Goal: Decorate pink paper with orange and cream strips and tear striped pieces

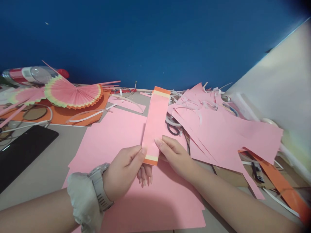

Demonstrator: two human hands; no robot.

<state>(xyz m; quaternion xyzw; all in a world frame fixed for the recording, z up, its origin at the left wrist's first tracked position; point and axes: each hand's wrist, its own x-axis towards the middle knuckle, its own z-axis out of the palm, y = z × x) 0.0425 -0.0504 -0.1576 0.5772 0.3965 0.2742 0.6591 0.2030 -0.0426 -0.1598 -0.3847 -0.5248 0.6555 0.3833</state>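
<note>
A folded pink paper strip [156, 119], banded in cream and orange at both ends, is held up between my hands. My left hand [126, 168] pinches its lower left edge between thumb and fingers, with some fingertips showing underneath. My right hand [175, 155] grips the lower right edge, thumb on the front face. Beneath both hands lie large pink paper sheets [155, 200] on the table. The handle of a pair of scissors [173, 129] shows just right of the strip, its blades hidden.
Pleated pink, yellow and orange paper fans [75, 94] lie at the back left before a plastic bottle [36, 74]. A black phone [26, 152] rests at left. Cut pink paper [218, 129] and white scraps heap at right, near a box cutter [257, 171] and orange paper [284, 187].
</note>
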